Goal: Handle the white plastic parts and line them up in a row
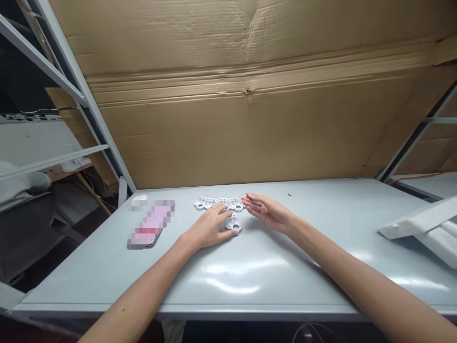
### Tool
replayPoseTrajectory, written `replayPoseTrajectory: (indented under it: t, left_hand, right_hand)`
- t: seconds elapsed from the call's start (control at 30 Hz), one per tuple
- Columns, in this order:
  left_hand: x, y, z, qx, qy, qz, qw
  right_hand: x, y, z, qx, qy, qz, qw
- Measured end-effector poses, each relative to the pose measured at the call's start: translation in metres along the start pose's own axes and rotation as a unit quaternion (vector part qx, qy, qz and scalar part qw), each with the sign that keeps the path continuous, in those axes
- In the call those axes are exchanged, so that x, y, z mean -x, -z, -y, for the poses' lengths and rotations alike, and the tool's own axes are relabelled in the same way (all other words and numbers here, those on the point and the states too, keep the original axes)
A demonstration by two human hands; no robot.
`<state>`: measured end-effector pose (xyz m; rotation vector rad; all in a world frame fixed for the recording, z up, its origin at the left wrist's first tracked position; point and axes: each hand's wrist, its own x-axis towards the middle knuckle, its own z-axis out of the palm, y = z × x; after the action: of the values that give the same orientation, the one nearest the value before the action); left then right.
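Note:
My left hand [210, 227] reaches over the table with its thumb and index finger around a single white plastic part [233, 223], which has a round hole. Its other fingertips lie over a row of similar white parts [235, 204] just behind. To the right, my right hand [266, 211] is raised slightly beside the row's right end. Its thumb and index finger are pinched together, with a tiny reddish spot at the tips. Whatever they hold is too small to make out.
A pink, blurred-out flat object [153, 226] lies at the left, with a small white object [139, 200] behind it. One small black piece [290, 194] lies behind my right hand. A white frame-like object [421, 226] stands far right. Cardboard [250, 133] walls the back; metal posts [96, 114] flank it.

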<state>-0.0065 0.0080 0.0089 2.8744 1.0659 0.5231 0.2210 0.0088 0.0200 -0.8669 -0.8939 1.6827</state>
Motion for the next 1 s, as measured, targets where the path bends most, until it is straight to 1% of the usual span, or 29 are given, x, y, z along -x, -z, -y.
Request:
replayPoseTrajectory:
  t: [0.1, 0.2, 0.33, 0.47, 0.67, 0.8, 0.87, 0.9, 0.93, 1.0]
  left_hand:
    - [0.000, 0.000, 0.000, 0.003, 0.000, 0.003, 1.000]
    - [-0.001, 0.000, 0.000, 0.004, -0.004, 0.005, 1.000]
    - [-0.001, 0.000, -0.001, 0.004, -0.002, 0.010, 1.000]
    - [-0.001, 0.001, -0.001, -0.001, -0.004, 0.009, 1.000]
    - [-0.001, 0.002, -0.002, 0.005, -0.001, 0.015, 1.000]
    - [-0.001, 0.002, -0.003, 0.008, 0.001, 0.014, 1.000]
    - [-0.001, 0.003, -0.003, 0.003, 0.001, 0.014, 1.000]
    - [-0.001, 0.003, -0.002, -0.002, 0.003, 0.015, 1.000]
    - [-0.001, 0.004, -0.002, -0.007, 0.004, 0.016, 1.000]
    - [-0.001, 0.005, -0.002, -0.015, 0.009, 0.020, 1.000]
  right_hand:
    - [-0.002, 0.000, 0.000, -0.025, -0.030, -0.017, 0.999]
    - [-0.002, -0.001, -0.001, -0.034, -0.048, -0.012, 0.998]
    - [0.001, -0.004, 0.000, -0.038, -0.056, -0.009, 0.998]
    - [0.003, -0.004, 0.001, -0.021, -0.061, -0.005, 0.998]
    - [0.006, -0.003, 0.001, 0.021, -0.029, 0.003, 0.999]
    - [0.009, 0.002, 0.013, 0.116, 0.016, 0.011, 0.993]
    - [0.010, 0.008, 0.023, 0.195, 0.058, -0.009, 0.979]
    - [0.009, 0.012, 0.028, 0.248, 0.082, -0.029, 0.965]
    - [0.009, 0.017, 0.032, 0.309, 0.105, -0.058, 0.943]
    - [0.007, 0.029, 0.037, 0.440, 0.149, -0.117, 0.878]
